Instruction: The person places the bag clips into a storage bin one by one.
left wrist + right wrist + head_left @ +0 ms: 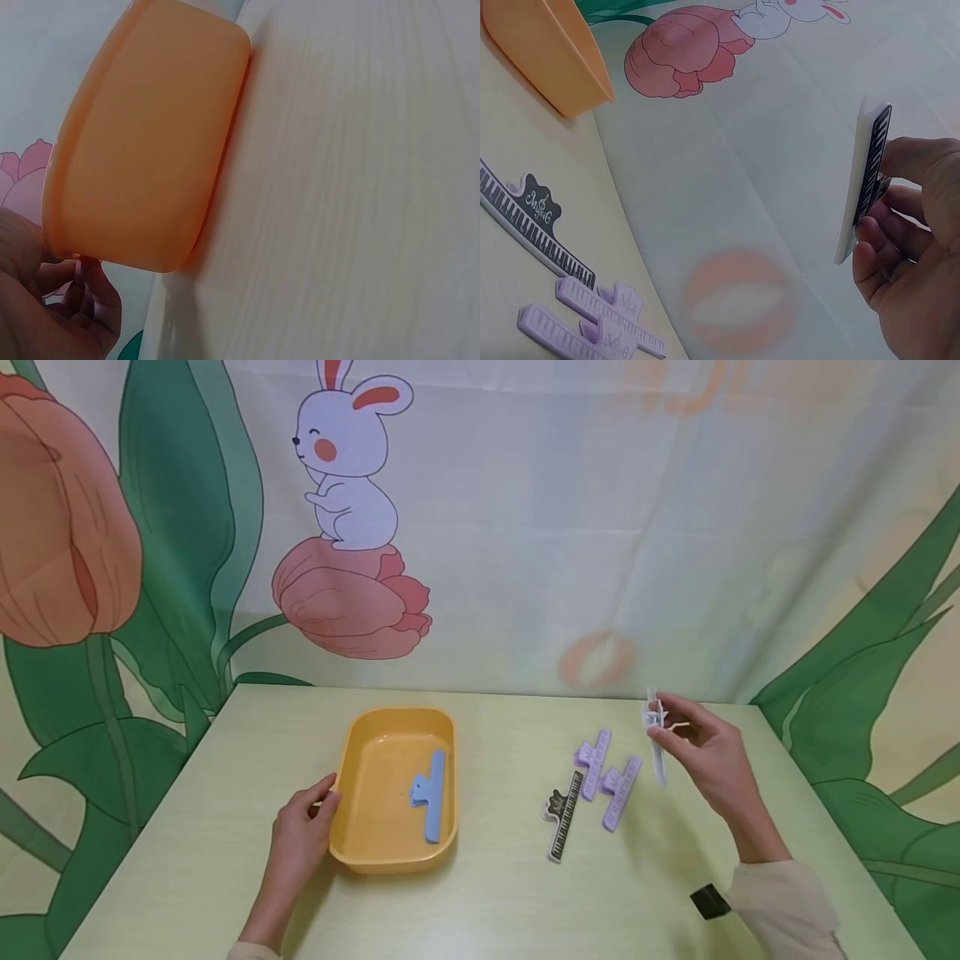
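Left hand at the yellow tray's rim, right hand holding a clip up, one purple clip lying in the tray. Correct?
Not quite: the clip lying in the yellow tray is a blue clip, not purple, as the head view shows. The left hand is at its rim and the right hand holds a piano-key clip up.

Before me: one table [502, 902], pale, faintly wood-grained. Behind its far edge hangs one whitish printed cloth [510, 568], lightly creased: a white rabbit [352, 510] seated on a pink tulip [337, 602]; beyond the far left corner, a large orange tulip [52, 527]; beyond the right edge, green leaves [855, 693]. Light: soft.
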Demonstrator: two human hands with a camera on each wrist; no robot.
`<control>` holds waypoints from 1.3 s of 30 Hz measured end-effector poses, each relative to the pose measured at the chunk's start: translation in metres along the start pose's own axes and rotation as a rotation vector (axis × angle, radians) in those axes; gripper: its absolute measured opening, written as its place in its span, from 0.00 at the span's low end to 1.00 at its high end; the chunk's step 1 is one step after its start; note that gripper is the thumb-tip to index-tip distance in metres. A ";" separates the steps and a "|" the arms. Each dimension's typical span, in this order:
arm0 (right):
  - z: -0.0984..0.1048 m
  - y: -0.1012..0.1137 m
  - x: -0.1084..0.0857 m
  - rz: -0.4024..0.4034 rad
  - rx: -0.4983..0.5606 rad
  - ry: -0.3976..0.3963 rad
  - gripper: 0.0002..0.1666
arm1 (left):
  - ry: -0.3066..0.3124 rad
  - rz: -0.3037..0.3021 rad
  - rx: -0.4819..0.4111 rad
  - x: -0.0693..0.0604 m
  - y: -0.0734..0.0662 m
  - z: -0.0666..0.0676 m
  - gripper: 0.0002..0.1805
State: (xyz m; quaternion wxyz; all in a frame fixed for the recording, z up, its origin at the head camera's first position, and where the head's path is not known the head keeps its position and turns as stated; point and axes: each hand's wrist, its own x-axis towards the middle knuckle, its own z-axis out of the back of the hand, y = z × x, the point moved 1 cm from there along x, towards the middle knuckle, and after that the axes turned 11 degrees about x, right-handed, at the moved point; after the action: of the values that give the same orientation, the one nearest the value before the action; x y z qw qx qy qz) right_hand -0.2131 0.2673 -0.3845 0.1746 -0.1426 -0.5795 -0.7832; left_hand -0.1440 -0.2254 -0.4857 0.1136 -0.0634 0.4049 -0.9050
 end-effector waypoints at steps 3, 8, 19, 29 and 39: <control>-0.006 0.001 0.002 0.014 0.006 0.016 0.29 | 0.000 0.004 -0.005 0.000 0.001 -0.001 0.24; -0.016 0.002 0.006 0.025 0.034 0.035 0.28 | 0.002 0.015 -0.018 0.000 0.002 -0.002 0.24; -0.036 0.004 0.013 0.015 0.065 0.062 0.28 | -0.004 0.004 -0.022 0.001 0.005 -0.004 0.24; -0.053 0.006 0.019 0.021 0.094 0.088 0.28 | -0.007 0.003 -0.019 0.000 0.005 -0.004 0.24; -0.070 0.010 0.025 0.034 0.155 0.121 0.27 | 0.002 0.013 -0.025 0.000 0.004 -0.003 0.24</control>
State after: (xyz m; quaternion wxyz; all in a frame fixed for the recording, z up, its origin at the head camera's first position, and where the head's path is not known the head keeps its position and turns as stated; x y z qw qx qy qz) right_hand -0.2326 0.1946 -0.3857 0.2330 -0.0908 -0.6242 -0.7401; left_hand -0.1441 -0.2254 -0.4907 0.1183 -0.0615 0.4169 -0.8991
